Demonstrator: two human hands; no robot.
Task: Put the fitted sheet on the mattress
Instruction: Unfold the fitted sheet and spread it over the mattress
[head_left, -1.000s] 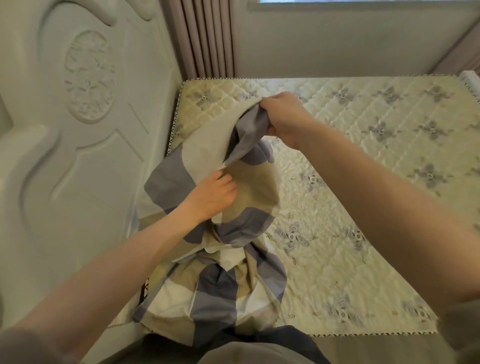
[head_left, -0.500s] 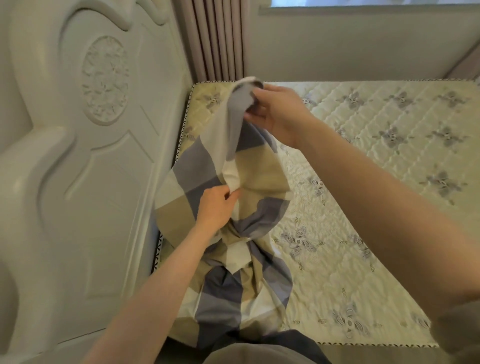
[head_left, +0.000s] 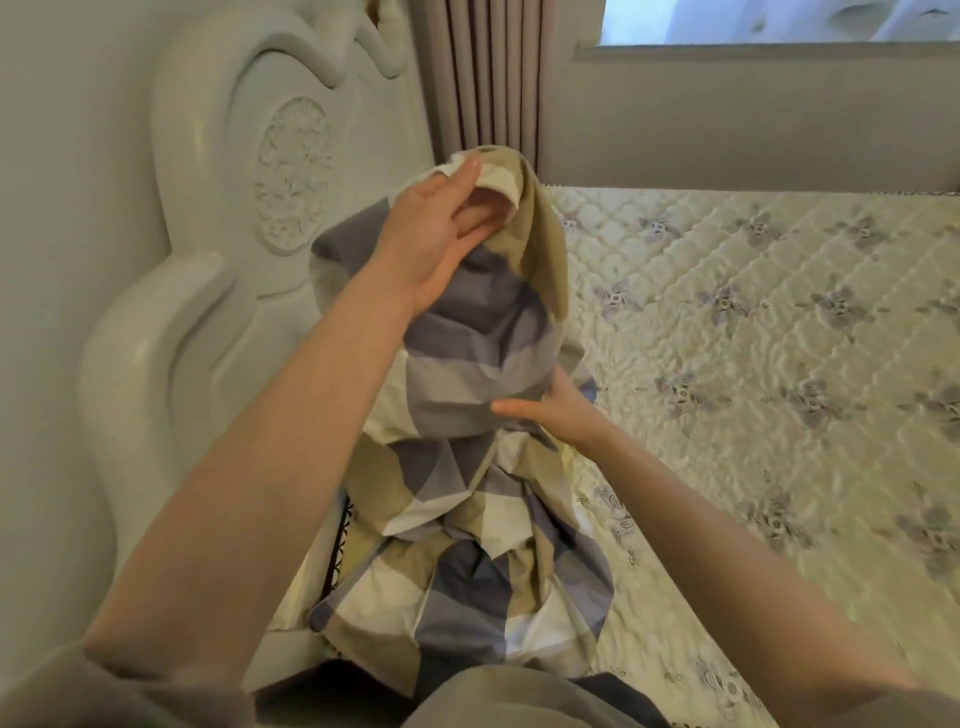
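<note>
The fitted sheet (head_left: 467, 364), checked in grey-blue, beige and white, hangs bunched over the head-end corner of the quilted floral mattress (head_left: 779, 338). My left hand (head_left: 436, 234) is raised and pinches the sheet's white top edge between thumb and fingers. Lower and to the right, my right hand (head_left: 561, 410) grips the middle of the bundle, thumb across the front and fingers hidden behind the cloth. The sheet's lower end drapes down over the near mattress edge.
A carved white headboard (head_left: 218, 260) stands along the left, close to the sheet. Beige curtains (head_left: 483, 78) hang in the far corner, and a wall with a window (head_left: 779, 21) runs behind the mattress.
The hands have swapped places on the sheet: my left hand rose from the middle to the top edge, and my right hand dropped from the top to the middle. The view tilted up.
</note>
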